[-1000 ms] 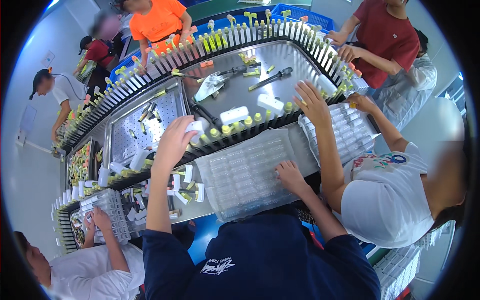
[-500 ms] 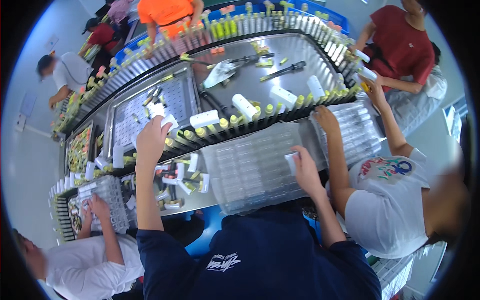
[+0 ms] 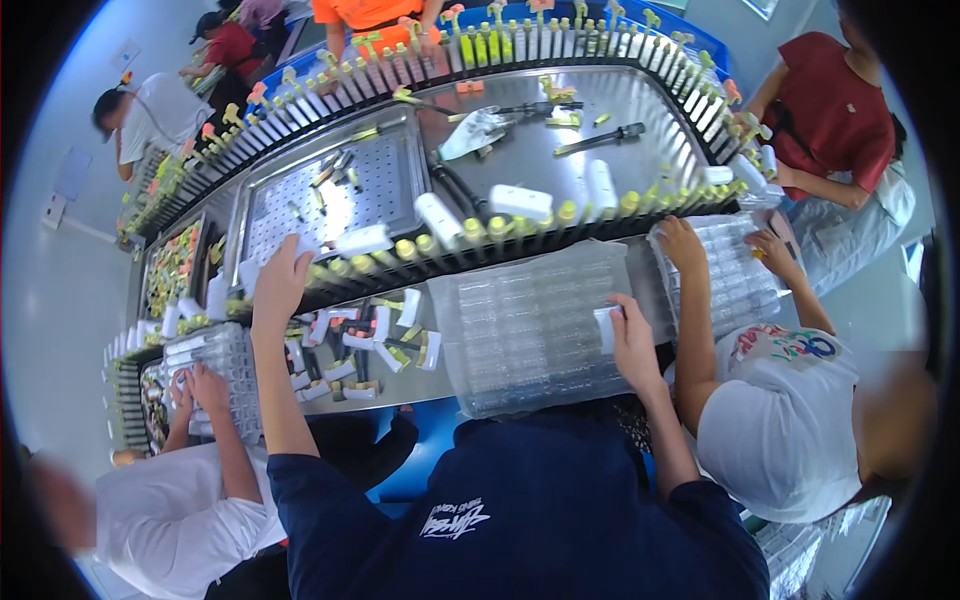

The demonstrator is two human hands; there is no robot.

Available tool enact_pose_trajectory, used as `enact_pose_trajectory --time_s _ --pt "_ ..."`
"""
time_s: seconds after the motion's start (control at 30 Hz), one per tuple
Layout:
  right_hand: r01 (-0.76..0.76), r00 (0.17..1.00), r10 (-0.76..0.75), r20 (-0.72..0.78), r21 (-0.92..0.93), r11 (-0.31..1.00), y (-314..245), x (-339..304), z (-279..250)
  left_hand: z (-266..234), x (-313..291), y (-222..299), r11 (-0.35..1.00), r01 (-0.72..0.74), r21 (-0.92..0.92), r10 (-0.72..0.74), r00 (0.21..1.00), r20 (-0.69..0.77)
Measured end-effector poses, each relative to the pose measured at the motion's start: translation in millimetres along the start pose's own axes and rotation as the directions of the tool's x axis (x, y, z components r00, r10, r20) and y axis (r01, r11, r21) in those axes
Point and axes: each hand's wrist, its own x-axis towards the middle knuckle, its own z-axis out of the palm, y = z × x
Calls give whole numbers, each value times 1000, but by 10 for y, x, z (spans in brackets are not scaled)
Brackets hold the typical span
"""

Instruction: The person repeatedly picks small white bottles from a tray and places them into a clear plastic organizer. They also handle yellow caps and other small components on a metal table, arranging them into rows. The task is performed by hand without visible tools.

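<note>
My left hand point(image 3: 279, 285) reaches to the near row of the rack point(image 3: 470, 262), its fingers closed at a white cylindrical sleeve point(image 3: 306, 248) that they partly hide. To the right of it, white sleeves point(image 3: 362, 240) lean along the row among yellow-green tube tops point(image 3: 405, 249). Over the plastic-wrapped clear tray point(image 3: 530, 320), my right hand point(image 3: 632, 345) grips another white sleeve point(image 3: 605, 330) between thumb and fingers. Between my arms, a pile of loose white, black and coral pieces point(image 3: 360, 340) lies on the metal table.
Inside the rack sit a perforated metal tray point(image 3: 390, 190), a white glove point(image 3: 472, 135) and a black rod-like tool point(image 3: 600, 140). Co-workers' hands point(image 3: 205, 385) are close at left, and a co-worker's hand point(image 3: 682, 242) rests on another clear tray point(image 3: 725, 270) at right.
My left hand has moved left along the near row, and a white sleeve now stands where it was. The right hand stays over the wrapped tray. The view has shifted slightly.
</note>
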Motion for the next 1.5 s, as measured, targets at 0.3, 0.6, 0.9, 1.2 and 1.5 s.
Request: enact_pose_trajectory --time_s 0.3,0.6,0.9,1.2,1.5 --pt "-65 998 69 -13 196 979 -84 12 196 408 -323 -561 881 387 274 -298 901 -314" --pt "49 995 -23 -98 265 963 -211 282 119 399 -754 372 932 351 89 -216 736 -641" --pt "760 649 -712 267 -261 595 -1119 1899 150 1392 -1921 2377 845 -107 -524 35 989 -146" --pt "742 640 -535 552 -265 615 -1721 2160 974 1062 -2224 2118 860 58 -507 -73 997 -9" --pt "914 399 -775 489 -274 298 -2043 2028 2158 1094 -2388 2182 852 118 -510 -97 993 67"
